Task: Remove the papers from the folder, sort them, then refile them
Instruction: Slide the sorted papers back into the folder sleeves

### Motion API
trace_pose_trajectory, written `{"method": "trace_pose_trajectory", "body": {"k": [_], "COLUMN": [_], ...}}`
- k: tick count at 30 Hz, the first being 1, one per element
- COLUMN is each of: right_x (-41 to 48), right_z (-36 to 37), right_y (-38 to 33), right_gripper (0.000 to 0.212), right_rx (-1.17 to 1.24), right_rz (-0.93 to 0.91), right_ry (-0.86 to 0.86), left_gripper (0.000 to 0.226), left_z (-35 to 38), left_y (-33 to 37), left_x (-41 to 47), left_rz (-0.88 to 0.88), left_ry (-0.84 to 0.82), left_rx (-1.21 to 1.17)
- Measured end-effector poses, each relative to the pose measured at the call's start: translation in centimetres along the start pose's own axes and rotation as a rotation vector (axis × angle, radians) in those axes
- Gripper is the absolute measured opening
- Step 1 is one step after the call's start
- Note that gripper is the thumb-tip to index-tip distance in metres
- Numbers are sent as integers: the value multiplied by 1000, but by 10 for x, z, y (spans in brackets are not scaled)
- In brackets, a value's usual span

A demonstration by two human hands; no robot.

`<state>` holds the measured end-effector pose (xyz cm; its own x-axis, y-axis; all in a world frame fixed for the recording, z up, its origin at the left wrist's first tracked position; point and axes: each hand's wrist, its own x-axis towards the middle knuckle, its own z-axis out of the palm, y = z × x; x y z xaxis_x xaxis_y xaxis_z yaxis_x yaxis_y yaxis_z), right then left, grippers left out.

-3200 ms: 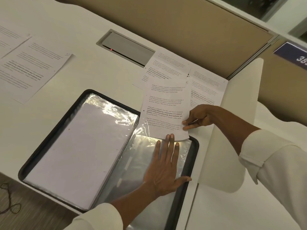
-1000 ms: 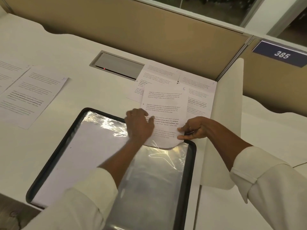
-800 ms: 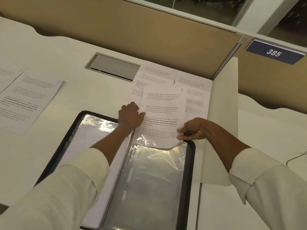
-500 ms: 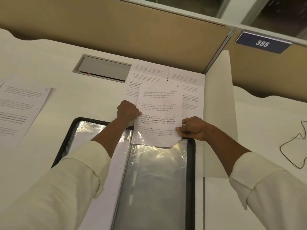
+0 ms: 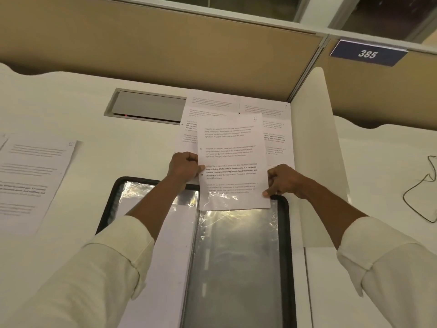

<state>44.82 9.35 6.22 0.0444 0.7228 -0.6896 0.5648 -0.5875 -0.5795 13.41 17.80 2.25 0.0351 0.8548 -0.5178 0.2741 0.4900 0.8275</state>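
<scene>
Closest in, two cream shirt sleeves (image 5: 94, 280) reaching forward. Under the forearms, an open black-rimmed folder (image 5: 287, 256) with shiny clear plastic pockets, and white filed pages (image 5: 175, 245) in the pocket below the left wrist. Left hand (image 5: 184, 169) curled round the left edge of a white printed sheet marked with a handwritten 5 (image 5: 231, 152), thumb on its face. Right hand (image 5: 283, 183) pinching the same sheet's lower right edge, thumb on top. Between both hands, that sheet lying flat, bottom end under the clear film of the pocket beneath the right wrist, the rest sticking out past the folder's far rim. Just beyond the knuckles, two more white printed sheets (image 5: 212, 105) side by side beneath it on the white desk (image 5: 71, 102). Farther past the left hand, a grey recessed hatch (image 5: 151, 106); well out to its left, further printed pages (image 5: 30, 176). Right of the right hand, a white upright divider (image 5: 316, 150), then a thin black cable (image 5: 421, 192). Farthest off, a tan partition (image 5: 165, 43) and a blue plate reading 385 (image 5: 367, 53).
</scene>
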Motion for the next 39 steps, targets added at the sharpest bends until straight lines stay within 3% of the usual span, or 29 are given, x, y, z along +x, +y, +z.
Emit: {"method": "trace_pose_trajectory", "body": {"k": [4,8,13,19,22,28,32,39], "right_x": [2,2,6,4,2,9,10,14], "right_z": [-5,0,8,9,7,9,8,6], "right_y": [2,2,10,18,18,16,19,23], "right_gripper": [35,38,34,38,40,44,40,49], "right_rx": [66,353,447,338,369,516,446,326], "right_rz": [70,17,34,10,-14,-62,-103,-110], "right_ry": [-21,137,224,131,113,361,302,197], "left_gripper": [25,27,26,32,31,29,48,35], "left_z": [-2,2,7,13,13,11,10,17], "left_y": [2,4,12,21,20,14,19,26], "left_x": [-3,0,3,14,16,13,22,24], "left_rz": [66,87,33,-17,-21,-62,-56,-18], "left_ry": [-125,-231,-327,-156,-194,-292,-238,-152], "left_rx": [82,146,278,232,324,385,429,440]}}
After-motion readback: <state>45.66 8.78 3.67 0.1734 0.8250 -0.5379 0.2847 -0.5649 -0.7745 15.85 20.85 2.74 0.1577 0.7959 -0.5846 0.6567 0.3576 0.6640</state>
